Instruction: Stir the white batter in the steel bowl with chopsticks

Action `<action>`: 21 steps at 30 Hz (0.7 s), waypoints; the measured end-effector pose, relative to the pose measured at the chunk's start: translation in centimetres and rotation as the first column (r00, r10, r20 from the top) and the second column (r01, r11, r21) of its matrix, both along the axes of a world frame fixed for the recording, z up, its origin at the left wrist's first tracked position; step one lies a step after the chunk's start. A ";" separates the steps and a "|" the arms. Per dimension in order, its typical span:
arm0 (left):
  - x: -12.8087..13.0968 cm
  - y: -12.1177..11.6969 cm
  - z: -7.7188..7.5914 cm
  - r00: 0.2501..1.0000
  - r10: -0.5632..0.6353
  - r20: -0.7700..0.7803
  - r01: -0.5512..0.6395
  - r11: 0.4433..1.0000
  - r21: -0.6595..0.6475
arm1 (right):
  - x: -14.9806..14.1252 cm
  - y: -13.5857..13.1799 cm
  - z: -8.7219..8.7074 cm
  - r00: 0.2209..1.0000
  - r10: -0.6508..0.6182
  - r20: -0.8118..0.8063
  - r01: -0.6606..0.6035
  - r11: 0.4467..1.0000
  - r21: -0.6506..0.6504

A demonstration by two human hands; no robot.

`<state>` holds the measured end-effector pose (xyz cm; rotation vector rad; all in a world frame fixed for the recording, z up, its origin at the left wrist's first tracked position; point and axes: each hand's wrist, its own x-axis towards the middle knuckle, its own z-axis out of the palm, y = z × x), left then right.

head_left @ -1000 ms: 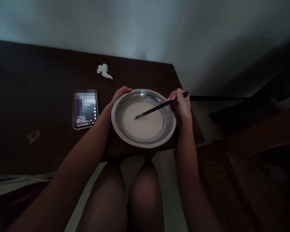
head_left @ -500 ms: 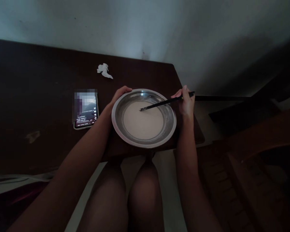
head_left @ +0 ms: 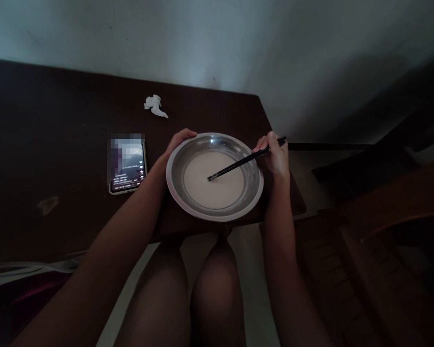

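Observation:
A round metal bowl (head_left: 177,195) stands near the front edge of the dark table, with a pale, creamy liquid (head_left: 217,190) in it. My left hand (head_left: 180,142) grips the bowl's far left rim, thumb on the edge and the other fingers hidden behind the side. Dark chopsticks (head_left: 235,165) are held in my right hand (head_left: 276,153), which is closed round their upper end at the bowl's right rim. Their tips, coated with some of the pale liquid, slant down to its surface left of the middle.
On the brown table (head_left: 75,111) a lit phone (head_left: 127,166) lies left of the bowl. A crumpled white tissue (head_left: 155,106) lies farther back. The wall (head_left: 202,43) rises behind the table. Dark wooden furniture (head_left: 390,217) stands at the right, and my knees (head_left: 217,270) are below the table edge.
The chopstick tips have moved toward me and slightly left in the liquid. My right hand has shifted a little left and lower. My left hand keeps its hold on the bowl.

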<state>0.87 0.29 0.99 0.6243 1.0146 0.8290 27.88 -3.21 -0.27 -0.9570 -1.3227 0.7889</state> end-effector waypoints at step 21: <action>0.2 -0.3 0.5 1.000 -0.006 0.000 0.006 0.999 -0.040 | 0.1 -0.5 0.5 0.997 -0.064 0.047 0.066 0.997 -0.048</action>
